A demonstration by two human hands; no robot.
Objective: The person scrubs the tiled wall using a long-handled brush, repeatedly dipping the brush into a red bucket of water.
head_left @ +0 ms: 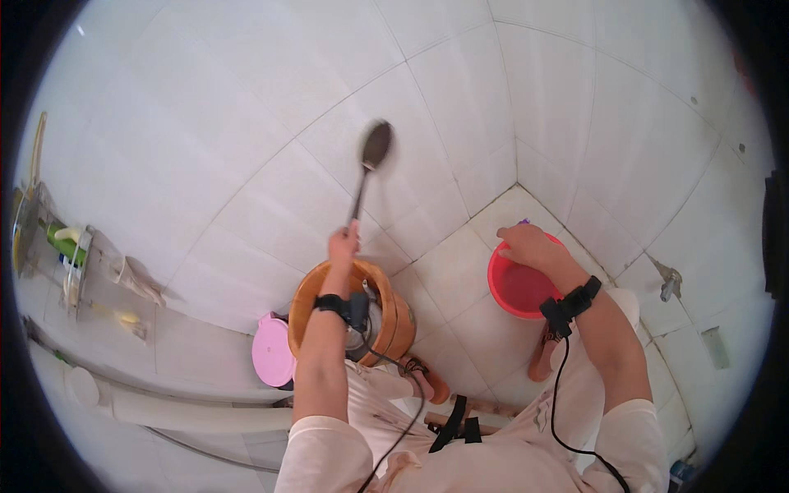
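In my left hand (343, 244) is the dark handle of a long-handled brush (377, 146). The brush's oval dark head, slightly blurred, is up at the white tiled wall (329, 115). My left forearm passes over a round wooden tub (400, 324), in which a grey metallic part and a short tube partly show. At the right, my right hand (530, 246) is at the far rim of a red bucket (500, 294), its fingers curled over the edge. The bucket's inside is partly hidden by that hand and forearm.
A pink lid (272, 352) sits left of the tub. Wall racks (80, 267) with bottles and gloves are at far left, above a white pipe (189, 411). A tap (670, 283) juts from the right wall. My feet stand on the tiled floor (460, 329).
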